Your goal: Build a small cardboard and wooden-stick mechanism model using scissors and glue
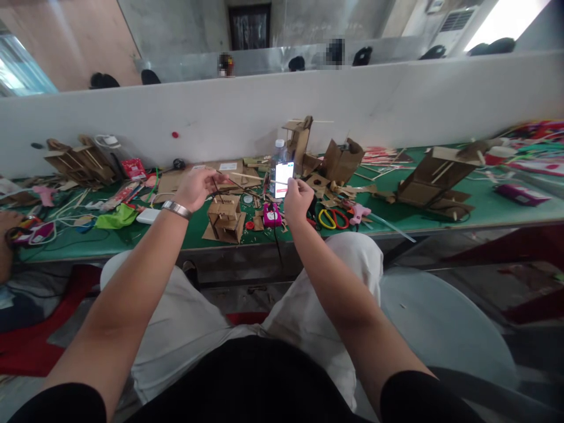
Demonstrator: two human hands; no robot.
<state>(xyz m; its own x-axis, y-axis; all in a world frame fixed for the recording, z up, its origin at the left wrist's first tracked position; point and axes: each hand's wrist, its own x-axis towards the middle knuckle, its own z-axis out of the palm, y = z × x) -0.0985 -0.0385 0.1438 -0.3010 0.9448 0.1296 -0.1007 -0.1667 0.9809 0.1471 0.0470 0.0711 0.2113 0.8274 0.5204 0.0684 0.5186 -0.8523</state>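
My left hand [200, 188], a metal watch band on its wrist, is closed in a pinch on a thin dark strip [215, 187] above a small cardboard box model [224, 214]. Across from it, my right hand [299, 200] is closed, and a thin stick [278, 184] runs from its fingertips toward the left hand. Behind the right hand a phone [283, 176] with a lit screen leans upright before a clear plastic bottle [279, 147]. Close below both hands are a purple box-shaped thing [272, 215] and a red cap [249, 225].
Yellow-and-red-handled scissors [333, 219] and a pink glue gun [360, 212] lie right of my hand. Cardboard models [81, 158] stand left and right [434, 176] on the green table [484, 205]. A white partition [220, 111] rises behind. Another person's hand [9, 223] is at far left.
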